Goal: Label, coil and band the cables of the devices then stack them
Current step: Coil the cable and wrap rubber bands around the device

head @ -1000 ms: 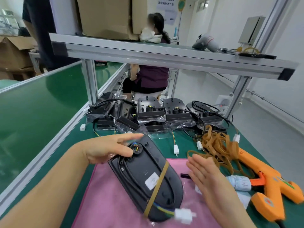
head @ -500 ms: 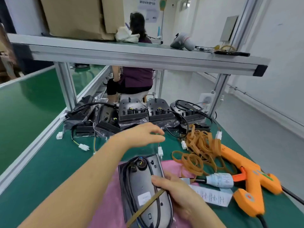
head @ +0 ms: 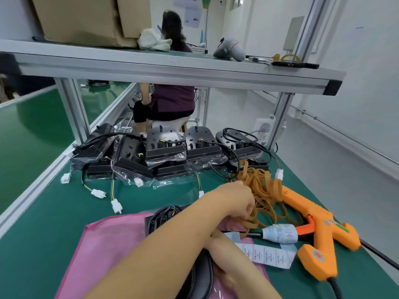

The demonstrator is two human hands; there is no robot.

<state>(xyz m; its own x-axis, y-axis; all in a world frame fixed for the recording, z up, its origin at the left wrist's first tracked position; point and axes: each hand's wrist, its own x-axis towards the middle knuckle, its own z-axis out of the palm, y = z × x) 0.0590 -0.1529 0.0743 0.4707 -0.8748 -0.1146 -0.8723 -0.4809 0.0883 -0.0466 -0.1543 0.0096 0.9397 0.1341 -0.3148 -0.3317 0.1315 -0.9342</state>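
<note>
While fingers of the left hand point(head: 236, 202) pinch rubber bands point(head: 266, 190) in one pile, the right hand point(head: 226, 253) rests on one device point(head: 159, 220), its own fingers hidden.

1. The left arm point(head: 172, 244) is covering most of the black device point(head: 160, 217).
2. The right hand point(head: 218, 239) is lying under that arm, its grip unreadable.
3. The left hand point(head: 234, 198) is burying its fingertips among the rubber bands point(head: 262, 186).
4. The labels point(head: 267, 256) are showing print too small to read.
</note>
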